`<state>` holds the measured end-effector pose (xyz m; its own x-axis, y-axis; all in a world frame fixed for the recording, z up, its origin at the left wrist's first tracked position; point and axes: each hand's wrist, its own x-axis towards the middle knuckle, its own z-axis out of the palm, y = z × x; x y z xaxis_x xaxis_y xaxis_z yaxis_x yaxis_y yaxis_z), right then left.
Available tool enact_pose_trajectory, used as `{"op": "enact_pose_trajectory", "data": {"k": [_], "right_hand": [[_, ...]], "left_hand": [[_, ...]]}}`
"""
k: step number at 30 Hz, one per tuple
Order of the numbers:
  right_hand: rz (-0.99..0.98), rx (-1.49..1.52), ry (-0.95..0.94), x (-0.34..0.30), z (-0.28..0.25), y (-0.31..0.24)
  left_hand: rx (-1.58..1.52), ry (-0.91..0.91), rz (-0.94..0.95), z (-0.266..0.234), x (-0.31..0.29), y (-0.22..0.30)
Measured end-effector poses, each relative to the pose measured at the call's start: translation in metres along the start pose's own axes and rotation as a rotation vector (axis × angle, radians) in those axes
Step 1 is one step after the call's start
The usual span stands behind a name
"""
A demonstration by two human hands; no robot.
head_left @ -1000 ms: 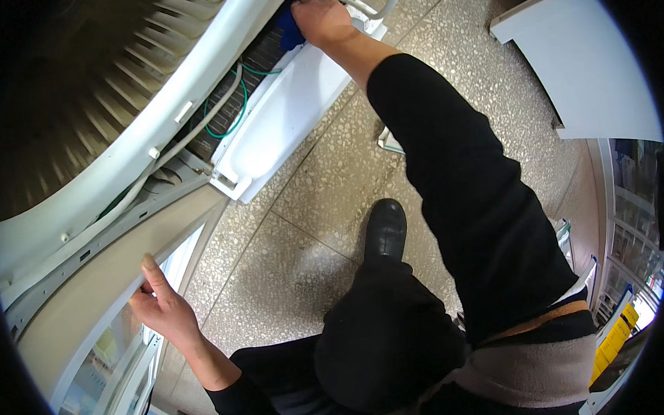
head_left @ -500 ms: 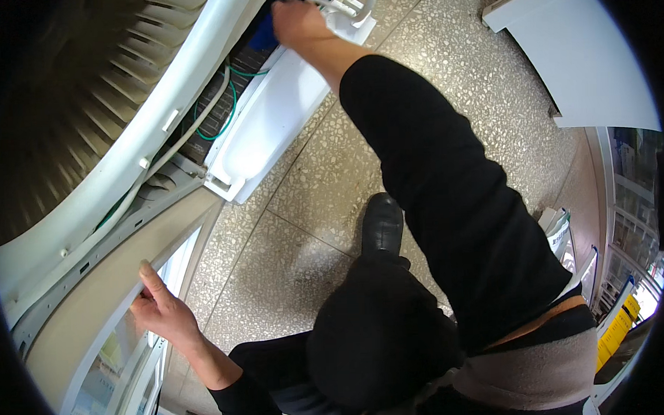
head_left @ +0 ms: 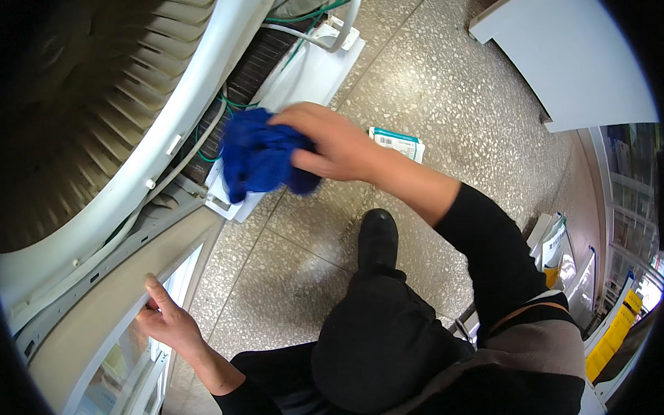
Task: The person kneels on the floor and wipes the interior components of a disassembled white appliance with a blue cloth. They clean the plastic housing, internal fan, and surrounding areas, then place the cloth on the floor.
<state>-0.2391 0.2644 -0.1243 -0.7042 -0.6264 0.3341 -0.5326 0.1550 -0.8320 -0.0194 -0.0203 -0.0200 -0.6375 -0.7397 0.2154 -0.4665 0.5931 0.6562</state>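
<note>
My right hand (head_left: pixel 328 142) is closed on a crumpled blue cloth (head_left: pixel 261 155). The cloth hangs over the near end of a long white plastic tray (head_left: pixel 298 80) and hides part of it. Beside the tray lies a dark ribbed strip (head_left: pixel 272 52), crossed by green wires and a pale cable. My left hand (head_left: pixel 168 321), thumb up and fingers curled, grips the white-framed edge of a beige panel (head_left: pixel 123 288); its fingertips are partly hidden behind that edge.
A white housing with a round slatted fan wheel (head_left: pixel 159 67) fills the upper left. A small white and teal packet (head_left: pixel 397 143) lies on the speckled floor (head_left: pixel 444 79). My black shoe (head_left: pixel 378 239) stands below. A white cabinet (head_left: pixel 583 60) is at upper right, glass shelving (head_left: pixel 635 189) at far right.
My right hand has come back toward me from the tray's far end with the blue cloth, uncovering wires and the floor packet. My left hand stays on the panel edge, slightly lower in view.
</note>
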Motion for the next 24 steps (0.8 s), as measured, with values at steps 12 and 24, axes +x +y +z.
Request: {"op": "enact_pose_trajectory", "data": {"k": [12,24], "right_hand": [[0.079,-0.558,0.131,0.038,-0.017,0.024],[0.478,-0.816,-0.574,0.137,0.067,0.046]], "left_hand": [[-0.006,0.014,-0.011,0.002,-0.001,0.009],[-0.061,0.006,-0.091,0.002,-0.002,0.012]]}}
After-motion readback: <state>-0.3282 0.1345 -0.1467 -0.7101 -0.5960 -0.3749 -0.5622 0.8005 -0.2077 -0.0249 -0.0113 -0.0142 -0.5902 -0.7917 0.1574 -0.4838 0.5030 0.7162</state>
